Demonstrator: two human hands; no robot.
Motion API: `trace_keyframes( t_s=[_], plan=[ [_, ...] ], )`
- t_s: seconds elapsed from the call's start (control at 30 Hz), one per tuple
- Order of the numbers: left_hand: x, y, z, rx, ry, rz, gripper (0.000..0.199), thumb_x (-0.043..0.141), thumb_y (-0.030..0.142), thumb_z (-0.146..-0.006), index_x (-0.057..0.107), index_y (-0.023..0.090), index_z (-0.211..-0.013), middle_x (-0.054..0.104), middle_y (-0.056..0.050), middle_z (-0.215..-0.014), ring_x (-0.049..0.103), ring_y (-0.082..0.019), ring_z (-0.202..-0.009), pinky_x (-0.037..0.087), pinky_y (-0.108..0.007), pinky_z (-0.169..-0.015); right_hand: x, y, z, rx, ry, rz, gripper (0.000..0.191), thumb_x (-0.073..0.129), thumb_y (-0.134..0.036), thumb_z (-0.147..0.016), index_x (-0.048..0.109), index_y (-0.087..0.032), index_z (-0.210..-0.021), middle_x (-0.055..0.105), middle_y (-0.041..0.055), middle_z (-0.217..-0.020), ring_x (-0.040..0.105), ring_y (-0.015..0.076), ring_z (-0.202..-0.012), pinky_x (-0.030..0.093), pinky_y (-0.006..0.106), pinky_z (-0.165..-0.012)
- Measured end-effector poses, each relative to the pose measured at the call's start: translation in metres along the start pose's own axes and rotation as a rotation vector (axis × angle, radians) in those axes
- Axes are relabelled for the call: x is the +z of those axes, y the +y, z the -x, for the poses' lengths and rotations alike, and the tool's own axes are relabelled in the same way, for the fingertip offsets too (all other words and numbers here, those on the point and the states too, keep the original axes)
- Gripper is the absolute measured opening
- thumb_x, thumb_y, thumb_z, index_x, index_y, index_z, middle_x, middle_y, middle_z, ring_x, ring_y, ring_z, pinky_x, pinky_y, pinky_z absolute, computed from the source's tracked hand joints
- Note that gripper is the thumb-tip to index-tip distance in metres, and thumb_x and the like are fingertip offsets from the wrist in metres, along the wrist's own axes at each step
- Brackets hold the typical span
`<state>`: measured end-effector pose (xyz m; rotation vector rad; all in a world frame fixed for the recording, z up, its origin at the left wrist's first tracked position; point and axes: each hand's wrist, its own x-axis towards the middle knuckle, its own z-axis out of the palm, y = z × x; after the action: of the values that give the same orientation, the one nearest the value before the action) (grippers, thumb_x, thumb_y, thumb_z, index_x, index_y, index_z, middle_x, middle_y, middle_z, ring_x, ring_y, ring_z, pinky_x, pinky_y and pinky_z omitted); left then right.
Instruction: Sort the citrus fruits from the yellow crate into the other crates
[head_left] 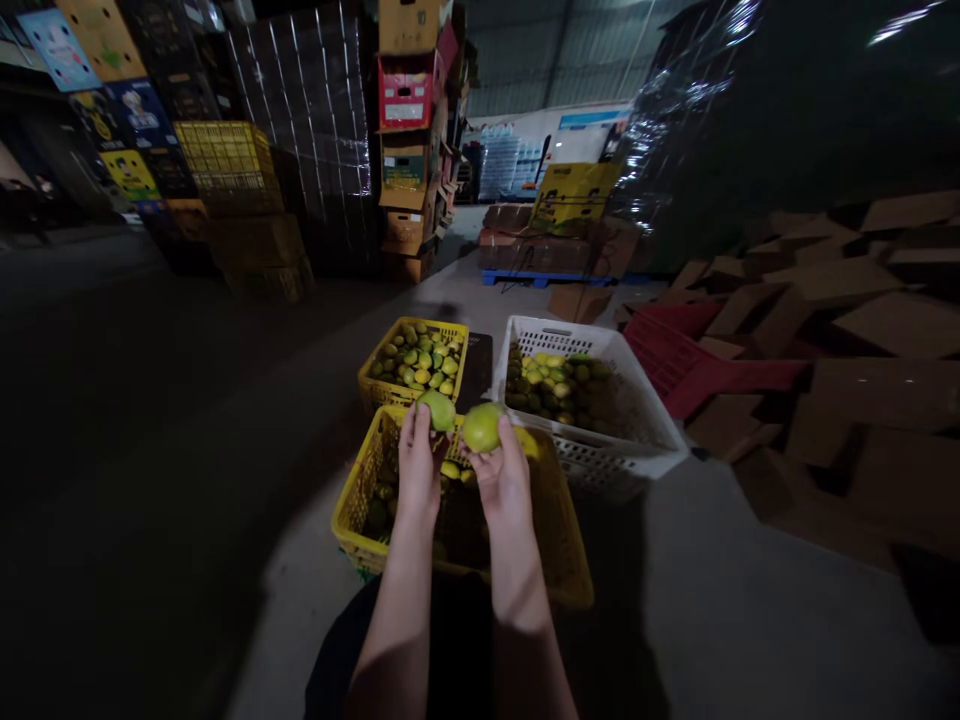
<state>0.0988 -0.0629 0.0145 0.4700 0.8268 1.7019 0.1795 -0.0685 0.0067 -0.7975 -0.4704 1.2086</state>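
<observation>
Crate (637, 400) in white plastic stands just beside a yellow crate (553, 490). Above the yellow one, narrowly apart, the left hand (417, 455) clasps 1 green fruit (438, 410), the right hand (506, 478) 1 rounder fruit (482, 427); slack fingertips could drop either, bruising it.

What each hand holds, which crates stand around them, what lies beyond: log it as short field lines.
Left hand: holds a mostly green fruit
Right hand: holds a yellow-green fruit
Below hands: large yellow crate, fruit inside, partly in shadow
Beyond, left: smaller yellow crate of green and yellow fruit
Beyond, right: white crate, fruit mostly toward its left side
Far right: heap of cardboard
Background: blue pallet bearing boxes
Lighting: dim
</observation>
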Motion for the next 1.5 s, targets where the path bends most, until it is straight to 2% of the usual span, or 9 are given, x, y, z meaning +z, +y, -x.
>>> trace_keyframes(
  t_s=[0.1, 0.23, 0.43, 0.57, 0.77, 0.9, 1.03, 1.33, 1.5],
  plan=[
    [-0.003, 0.0, 0.001, 0.353, 0.027, -0.174, 0.052, 0.078, 0.038, -0.071, 0.06, 0.024, -0.117, 0.061, -0.006, -0.12, 0.061, -0.017, -0.103, 0.05, -0.026, -0.084, 0.0, 0.002, 0.001, -0.269, 0.11, 0.097, 0.045, 0.081, -0.039, -0.059, 0.051, -0.023, -0.09, 0.065, -0.0021, -0.086, 0.065, 0.0149, -0.079, 0.054, 0.029, -0.073],
    [-0.007, -0.001, 0.001, 0.563, -0.026, -0.364, 0.054, 0.079, 0.036, -0.069, 0.06, 0.022, -0.117, 0.058, -0.01, -0.124, 0.058, -0.022, -0.111, 0.05, -0.032, -0.091, 0.003, 0.003, 0.003, -0.573, 0.109, 0.286, 0.057, 0.085, -0.027, -0.052, 0.045, -0.023, -0.093, 0.062, -0.0006, -0.09, 0.062, 0.0164, -0.084, 0.051, 0.031, -0.078],
    [-0.008, -0.002, 0.004, 0.715, -0.09, -0.518, 0.049, 0.077, 0.031, -0.072, 0.062, 0.025, -0.118, 0.056, -0.01, -0.122, 0.055, -0.024, -0.115, 0.047, -0.036, -0.097, 0.007, 0.005, 0.006, -0.649, 0.101, 0.272, 0.058, 0.084, -0.024, -0.053, 0.044, -0.023, -0.096, 0.064, 0.0033, -0.098, 0.064, 0.0188, -0.094, 0.051, 0.033, -0.083],
    [-0.004, 0.0, 0.006, 0.55, -0.101, -0.315, 0.05, 0.08, 0.028, -0.069, 0.062, 0.026, -0.115, 0.058, -0.008, -0.125, 0.056, -0.023, -0.116, 0.048, -0.032, -0.095, 0.003, 0.005, 0.004, -0.576, 0.115, 0.238, 0.055, 0.085, -0.023, -0.051, 0.051, -0.021, -0.093, 0.066, 0.0005, -0.089, 0.064, 0.0165, -0.086, 0.053, 0.031, -0.08],
    [-0.006, 0.007, 0.001, 0.104, -0.091, 0.208, 0.03, 0.079, 0.032, -0.07, 0.066, 0.022, -0.096, 0.068, -0.003, -0.106, 0.065, -0.017, -0.099, 0.051, -0.028, -0.09, -0.005, 0.003, -0.002, -0.191, 0.011, -0.075, 0.041, 0.081, -0.027, -0.059, 0.063, -0.021, -0.096, 0.069, 0.0023, -0.102, 0.066, 0.0162, -0.092, 0.053, 0.032, -0.085],
    [-0.01, 0.01, -0.004, -0.096, -0.062, 0.252, 0.018, 0.07, 0.031, -0.081, 0.069, 0.019, -0.095, 0.069, -0.006, -0.103, 0.066, -0.014, -0.091, 0.054, -0.022, -0.082, -0.009, 0.002, -0.006, -0.042, -0.055, -0.213, 0.029, 0.074, -0.03, -0.066, 0.063, -0.024, -0.092, 0.072, 0.0013, -0.094, 0.068, 0.0186, -0.091, 0.056, 0.037, -0.082],
    [-0.008, 0.004, -0.006, -0.193, -0.111, 0.182, 0.022, 0.064, 0.03, -0.086, 0.067, 0.021, -0.106, 0.07, -0.005, -0.104, 0.067, -0.013, -0.084, 0.055, -0.022, -0.076, -0.009, 0.004, -0.01, -0.004, -0.014, -0.209, 0.022, 0.07, -0.037, -0.071, 0.062, -0.026, -0.088, 0.073, 0.0008, -0.087, 0.069, 0.0184, -0.082, 0.058, 0.035, -0.076],
    [-0.003, 0.007, -0.001, -0.305, -0.052, 0.162, 0.024, 0.066, 0.038, -0.084, 0.063, 0.014, -0.084, 0.061, 0.001, -0.067, 0.051, -0.006, -0.049, 0.044, -0.014, -0.047, -0.009, 0.001, -0.006, 0.035, -0.002, -0.066, 0.027, 0.065, -0.05, -0.075, 0.063, -0.025, -0.087, 0.067, -0.0002, -0.077, 0.062, 0.016, -0.066, 0.055, 0.03, -0.061],
    [0.002, 0.013, 0.002, -0.39, -0.03, 0.167, 0.042, 0.047, 0.049, -0.093, 0.064, 0.012, -0.084, 0.064, -0.005, -0.066, 0.05, -0.007, -0.045, 0.043, -0.016, -0.042, -0.011, 0.003, -0.006, 0.024, -0.007, 0.014, 0.039, 0.059, -0.061, -0.076, 0.062, -0.025, -0.092, 0.068, 0.0035, -0.087, 0.065, 0.0188, -0.076, 0.056, 0.033, -0.066]
  ],
)
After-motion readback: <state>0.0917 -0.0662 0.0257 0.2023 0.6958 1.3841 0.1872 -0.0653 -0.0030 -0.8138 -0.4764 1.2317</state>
